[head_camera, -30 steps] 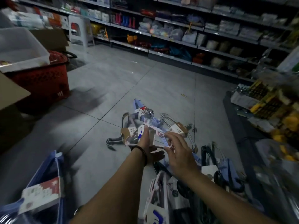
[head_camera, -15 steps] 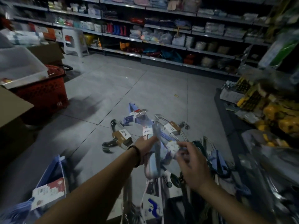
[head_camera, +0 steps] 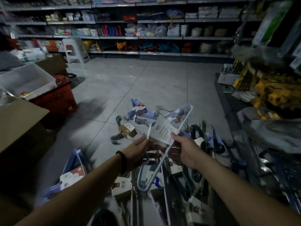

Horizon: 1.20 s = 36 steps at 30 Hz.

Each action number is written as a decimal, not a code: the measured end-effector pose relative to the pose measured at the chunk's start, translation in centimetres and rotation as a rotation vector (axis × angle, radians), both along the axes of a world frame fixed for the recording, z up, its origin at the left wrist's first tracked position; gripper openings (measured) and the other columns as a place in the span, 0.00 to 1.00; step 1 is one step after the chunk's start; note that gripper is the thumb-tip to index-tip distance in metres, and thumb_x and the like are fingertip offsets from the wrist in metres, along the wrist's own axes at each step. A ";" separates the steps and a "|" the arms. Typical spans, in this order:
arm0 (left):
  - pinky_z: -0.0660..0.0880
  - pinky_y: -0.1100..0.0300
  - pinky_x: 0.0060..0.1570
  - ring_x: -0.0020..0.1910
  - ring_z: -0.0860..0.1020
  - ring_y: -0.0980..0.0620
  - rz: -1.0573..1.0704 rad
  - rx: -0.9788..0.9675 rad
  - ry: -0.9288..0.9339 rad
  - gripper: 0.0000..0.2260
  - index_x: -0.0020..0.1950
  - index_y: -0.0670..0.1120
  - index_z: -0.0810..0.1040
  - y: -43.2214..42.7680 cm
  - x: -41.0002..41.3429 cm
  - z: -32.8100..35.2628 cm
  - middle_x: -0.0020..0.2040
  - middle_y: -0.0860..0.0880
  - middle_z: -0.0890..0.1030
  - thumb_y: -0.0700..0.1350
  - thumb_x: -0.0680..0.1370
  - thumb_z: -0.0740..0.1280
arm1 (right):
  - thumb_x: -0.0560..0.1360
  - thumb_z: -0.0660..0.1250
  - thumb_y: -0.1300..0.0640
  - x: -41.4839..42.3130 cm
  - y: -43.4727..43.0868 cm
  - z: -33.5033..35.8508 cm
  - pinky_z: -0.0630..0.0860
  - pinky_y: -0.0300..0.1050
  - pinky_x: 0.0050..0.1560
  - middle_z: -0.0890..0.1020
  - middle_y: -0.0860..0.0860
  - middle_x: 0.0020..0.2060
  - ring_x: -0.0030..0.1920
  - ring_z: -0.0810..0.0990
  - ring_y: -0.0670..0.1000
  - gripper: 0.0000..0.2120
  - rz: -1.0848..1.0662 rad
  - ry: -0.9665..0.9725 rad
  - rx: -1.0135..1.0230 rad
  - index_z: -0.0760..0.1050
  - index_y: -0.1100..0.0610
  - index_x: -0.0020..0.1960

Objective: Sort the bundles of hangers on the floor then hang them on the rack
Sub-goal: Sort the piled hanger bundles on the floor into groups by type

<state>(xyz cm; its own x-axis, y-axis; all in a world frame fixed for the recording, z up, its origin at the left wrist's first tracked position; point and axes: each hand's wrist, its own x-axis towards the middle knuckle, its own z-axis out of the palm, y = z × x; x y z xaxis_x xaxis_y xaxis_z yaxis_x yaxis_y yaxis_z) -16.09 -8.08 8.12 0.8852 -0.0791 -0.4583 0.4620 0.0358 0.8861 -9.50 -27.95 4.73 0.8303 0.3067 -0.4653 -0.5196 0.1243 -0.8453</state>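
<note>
The light-blue hanger bundle (head_camera: 178, 112) is held in the air between both hands, above the pile (head_camera: 122, 185) of packs on the floor (head_camera: 146, 82). The left hand (head_camera: 136, 150) pinches the bundle's left corner between thumb and fingertips. The right hand (head_camera: 187, 152) grips the right rail, its thumb on the near edge of the white label (head_camera: 160, 136) and its fingers curled behind. Most of the bundle lies far of the two hands, and a rounded end hangs near and below them, between the forearms.

Its long axis runs slantwise. The rounded end points near, toward the person, and the opposite corner points far and to the right. The label faces up toward the camera. Which end carries the hooks I cannot tell.

Beyond the hands more bundles lie on the tiles. A brown-labelled one (head_camera: 127, 131) is just far of the left hand, and a blue one (head_camera: 138, 110) lies farther off. Another blue bundle (head_camera: 73, 170) lies near left, beside the left forearm, and a dark band (head_camera: 122, 161) circles that wrist.

At left stand a cardboard box (head_camera: 17, 121), a red basket (head_camera: 57, 100) and a clear tub (head_camera: 26, 79) resting on the basket. A white stool (head_camera: 75, 49) stands far left before the shelves (head_camera: 162, 37). A rack (head_camera: 268, 95) with yellow goods fills the right side.
</note>
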 end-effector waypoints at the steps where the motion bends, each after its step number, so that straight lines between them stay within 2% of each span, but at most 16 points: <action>1: 0.78 0.38 0.63 0.58 0.82 0.41 -0.045 0.048 0.015 0.11 0.66 0.58 0.77 0.3 -0.1 -0.3 0.60 0.45 0.84 0.50 0.86 0.60 | 0.81 0.70 0.54 -0.1 -0.3 -0.1 0.84 0.61 0.50 0.85 0.62 0.52 0.47 0.86 0.62 0.17 0.011 -0.028 -0.012 0.76 0.61 0.66; 3: 0.76 0.37 0.65 0.63 0.79 0.42 -0.057 0.132 0.021 0.17 0.70 0.59 0.74 0.9 -0.4 -0.1 0.66 0.46 0.80 0.60 0.82 0.63 | 0.80 0.72 0.61 -0.5 -0.9 -0.3 0.83 0.69 0.53 0.85 0.63 0.57 0.51 0.87 0.66 0.19 0.006 -0.076 -0.021 0.71 0.60 0.68; 5: 0.75 0.38 0.65 0.65 0.78 0.40 0.106 -0.031 0.069 0.35 0.73 0.56 0.71 2.1 -0.1 0.1 0.68 0.44 0.79 0.76 0.73 0.57 | 0.79 0.72 0.66 -1.1 -1.3 -0.3 0.83 0.69 0.52 0.85 0.62 0.56 0.52 0.86 0.66 0.20 -0.006 -0.149 -0.057 0.70 0.58 0.67; 7: 0.76 0.41 0.63 0.65 0.80 0.37 0.240 -0.249 0.119 0.45 0.72 0.51 0.72 3.5 0.2 0.2 0.65 0.41 0.82 0.82 0.71 0.47 | 0.76 0.74 0.69 -1.7 -1.6 -0.3 0.85 0.61 0.50 0.84 0.61 0.54 0.52 0.87 0.63 0.21 -0.009 -0.272 -0.128 0.72 0.56 0.64; 9: 0.76 0.41 0.63 0.64 0.80 0.35 0.256 -0.311 0.173 0.47 0.72 0.48 0.74 4.7 0.2 0.2 0.63 0.38 0.83 0.82 0.72 0.45 | 0.72 0.77 0.71 -2.0 -1.8 -1.0 0.86 0.50 0.47 0.85 0.58 0.53 0.53 0.86 0.60 0.22 -0.005 -0.442 -0.204 0.76 0.56 0.61; 11: 0.77 0.38 0.64 0.63 0.80 0.34 0.221 -0.307 0.269 0.43 0.73 0.44 0.73 4.9 -0.5 -0.1 0.65 0.36 0.81 0.78 0.74 0.56 | 0.70 0.77 0.70 -2.5 -1.6 -1.6 0.85 0.52 0.52 0.85 0.57 0.53 0.57 0.84 0.63 0.20 0.002 -0.529 -0.127 0.78 0.61 0.59; 13: 0.83 0.43 0.55 0.57 0.83 0.37 0.230 -0.280 0.326 0.33 0.72 0.41 0.73 4.2 -1.1 -0.5 0.65 0.36 0.81 0.64 0.78 0.68 | 0.69 0.76 0.61 -2.7 -1.2 -1.9 0.81 0.61 0.59 0.85 0.59 0.55 0.60 0.82 0.68 0.17 -0.023 -0.500 0.006 0.80 0.65 0.56; 16: 0.84 0.55 0.33 0.43 0.79 0.48 0.356 -0.283 0.295 0.18 0.69 0.36 0.73 3.0 -1.2 -0.6 0.59 0.38 0.80 0.47 0.85 0.64 | 0.70 0.78 0.58 -2.6 -0.5 -2.0 0.83 0.56 0.55 0.86 0.63 0.56 0.54 0.85 0.66 0.11 -0.115 -0.365 0.080 0.86 0.60 0.51; 18: 0.85 0.54 0.36 0.45 0.80 0.46 0.381 -0.304 0.259 0.14 0.68 0.35 0.73 2.8 -0.8 -0.9 0.58 0.36 0.82 0.42 0.87 0.59 | 0.77 0.73 0.60 -2.0 -0.9 -2.7 0.84 0.51 0.48 0.84 0.65 0.57 0.47 0.87 0.61 0.09 -0.182 -0.202 0.033 0.86 0.56 0.57; 20: 0.85 0.51 0.45 0.50 0.84 0.41 0.358 -0.293 0.266 0.13 0.66 0.36 0.75 2.8 -0.7 -1.6 0.58 0.34 0.83 0.42 0.87 0.57 | 0.76 0.75 0.56 -1.5 -1.5 -3.1 0.84 0.47 0.42 0.85 0.66 0.53 0.41 0.88 0.57 0.12 -0.236 0.012 -0.023 0.85 0.58 0.59; 22: 0.84 0.48 0.48 0.50 0.84 0.39 0.345 -0.265 0.268 0.12 0.62 0.37 0.76 3.0 -0.7 -3.1 0.56 0.34 0.83 0.41 0.87 0.57 | 0.75 0.74 0.50 -1.0 -1.6 -3.9 0.85 0.57 0.50 0.85 0.66 0.54 0.47 0.87 0.62 0.18 -0.137 0.190 0.035 0.83 0.63 0.59; 25: 0.81 0.46 0.53 0.52 0.85 0.39 0.262 -0.048 0.272 0.09 0.63 0.42 0.77 3.3 -0.3 -6.5 0.57 0.37 0.83 0.41 0.85 0.61 | 0.79 0.70 0.59 -1.7 -0.5 -5.8 0.81 0.59 0.51 0.87 0.60 0.50 0.47 0.84 0.61 0.13 0.086 0.071 -0.175 0.81 0.62 0.62; 28: 0.82 0.49 0.45 0.46 0.85 0.41 0.149 0.259 0.330 0.08 0.61 0.41 0.78 3.7 1.4 -9.8 0.53 0.41 0.83 0.39 0.85 0.61 | 0.76 0.67 0.73 -2.2 0.9 -9.6 0.82 0.58 0.56 0.87 0.54 0.47 0.49 0.85 0.59 0.18 0.046 -0.028 -0.368 0.82 0.54 0.57; 30: 0.81 0.49 0.47 0.48 0.84 0.39 0.064 0.580 0.259 0.08 0.57 0.42 0.80 4.3 2.8 -12.3 0.50 0.41 0.82 0.38 0.83 0.62 | 0.77 0.64 0.75 -2.5 2.2 -12.3 0.83 0.54 0.51 0.86 0.53 0.50 0.50 0.85 0.58 0.22 0.014 0.004 -0.340 0.80 0.48 0.54; 32: 0.78 0.50 0.59 0.60 0.81 0.40 -0.053 0.889 0.152 0.11 0.62 0.45 0.81 4.9 3.9 -14.8 0.58 0.41 0.82 0.37 0.82 0.63 | 0.77 0.62 0.75 -2.3 3.3 -15.9 0.84 0.50 0.47 0.85 0.52 0.55 0.53 0.85 0.56 0.27 0.030 -0.044 -0.403 0.79 0.44 0.59; 36: 0.76 0.53 0.61 0.63 0.80 0.39 -0.128 1.081 0.134 0.14 0.64 0.46 0.81 5.0 4.7 -20.2 0.63 0.39 0.82 0.40 0.81 0.64 | 0.75 0.64 0.73 -2.6 4.0 -21.2 0.79 0.43 0.50 0.85 0.46 0.56 0.56 0.83 0.50 0.32 0.070 -0.126 -0.582 0.74 0.45 0.71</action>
<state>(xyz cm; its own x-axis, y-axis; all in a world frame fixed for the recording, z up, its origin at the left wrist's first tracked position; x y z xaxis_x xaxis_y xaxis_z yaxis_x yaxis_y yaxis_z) -11.40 -3.07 -12.13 0.8372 0.3347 -0.4326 0.5017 -0.7849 0.3636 -12.07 -23.97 -16.45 0.8769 0.0868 -0.4729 -0.4016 -0.4083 -0.8197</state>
